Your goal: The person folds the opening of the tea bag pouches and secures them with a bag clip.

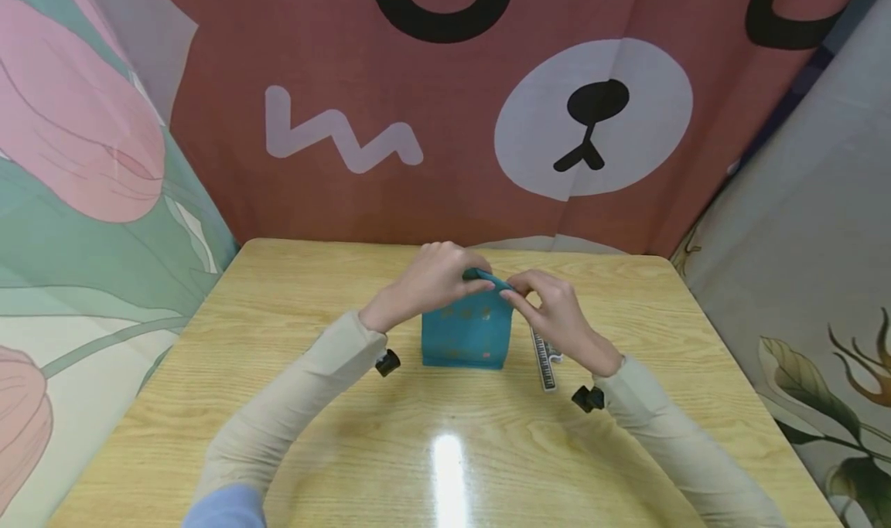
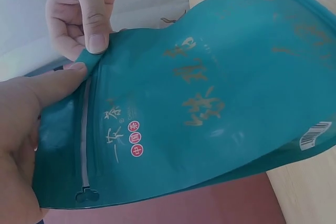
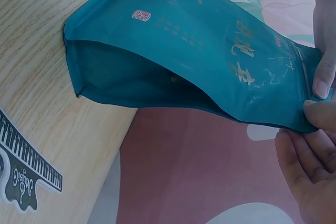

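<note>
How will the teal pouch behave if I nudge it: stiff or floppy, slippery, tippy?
The teal pouch is probably floppy, since its front panel bends in a soft wave. Its film has a slight sheen, so it may slide between fingers. The left hand and right hand pinch its top; released, its tall body might tip. Contents are hidden.

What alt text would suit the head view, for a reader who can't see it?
A person's two hands, left hand and right hand, pinch an upright teal pouch by its top edge at a wooden table. A piano-key-patterned item lies right of the pouch; behind is a reddish-brown backdrop with a cartoon animal face.
</note>
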`<state>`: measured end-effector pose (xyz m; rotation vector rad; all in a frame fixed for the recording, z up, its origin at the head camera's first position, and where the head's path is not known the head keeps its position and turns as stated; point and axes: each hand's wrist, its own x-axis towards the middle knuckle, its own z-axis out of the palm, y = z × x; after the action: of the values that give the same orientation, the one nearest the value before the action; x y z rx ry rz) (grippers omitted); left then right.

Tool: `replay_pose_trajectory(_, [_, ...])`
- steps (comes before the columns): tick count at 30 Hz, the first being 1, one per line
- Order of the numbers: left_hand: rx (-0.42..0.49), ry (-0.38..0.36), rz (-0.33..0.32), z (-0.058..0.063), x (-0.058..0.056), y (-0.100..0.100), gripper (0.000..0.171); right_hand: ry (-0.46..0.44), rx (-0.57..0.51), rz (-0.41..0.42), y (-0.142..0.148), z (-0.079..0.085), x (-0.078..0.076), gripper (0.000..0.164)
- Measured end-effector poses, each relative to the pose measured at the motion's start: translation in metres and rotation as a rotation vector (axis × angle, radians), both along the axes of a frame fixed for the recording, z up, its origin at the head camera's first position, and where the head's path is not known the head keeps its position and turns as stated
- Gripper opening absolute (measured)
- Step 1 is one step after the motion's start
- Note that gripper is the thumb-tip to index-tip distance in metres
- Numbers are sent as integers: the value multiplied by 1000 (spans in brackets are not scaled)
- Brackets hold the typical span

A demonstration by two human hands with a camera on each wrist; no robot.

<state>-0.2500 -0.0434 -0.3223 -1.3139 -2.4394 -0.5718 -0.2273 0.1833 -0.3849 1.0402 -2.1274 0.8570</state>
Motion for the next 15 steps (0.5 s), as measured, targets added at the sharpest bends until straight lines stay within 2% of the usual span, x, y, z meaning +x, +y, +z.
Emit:
replay_pose_trajectory(8, [26,4,-42,-2,-1,-1,15,-14,-14,9,-1,1,0,22])
replay_pose_trajectory(15, [34,14,-44,-4,-2,-1,15,-22,-24,9,-1,0,1,20])
